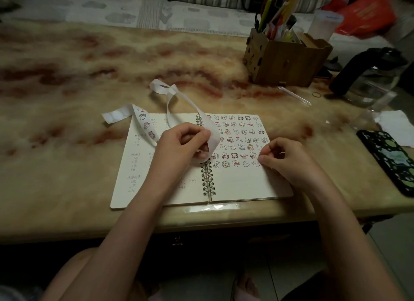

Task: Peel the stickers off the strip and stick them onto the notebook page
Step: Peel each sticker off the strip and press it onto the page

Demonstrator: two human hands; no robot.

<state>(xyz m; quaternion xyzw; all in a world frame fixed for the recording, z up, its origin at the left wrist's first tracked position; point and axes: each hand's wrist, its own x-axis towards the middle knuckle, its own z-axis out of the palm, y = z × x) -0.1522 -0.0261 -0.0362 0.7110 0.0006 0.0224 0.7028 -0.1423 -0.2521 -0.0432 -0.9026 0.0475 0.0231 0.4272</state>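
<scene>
An open spiral notebook (237, 186) lies near the table's front edge. Several rows of small cartoon stickers (239, 139) cover the upper part of its right page. A long white sticker strip (179, 99) loops over the left page and curls back across the table. My left hand (181, 146) grips the strip above the spiral binding. My right hand (284, 159) rests at the right end of the lowest sticker row, its fingertips curled and pressed to the page. Whether a sticker lies under them is hidden.
A wooden pen holder (284, 61) full of pens stands at the back right. A glass kettle with a black handle (369, 79), a rubber band (316, 94), a clear pen (295, 96) and a phone in a patterned case (392, 159) lie to the right.
</scene>
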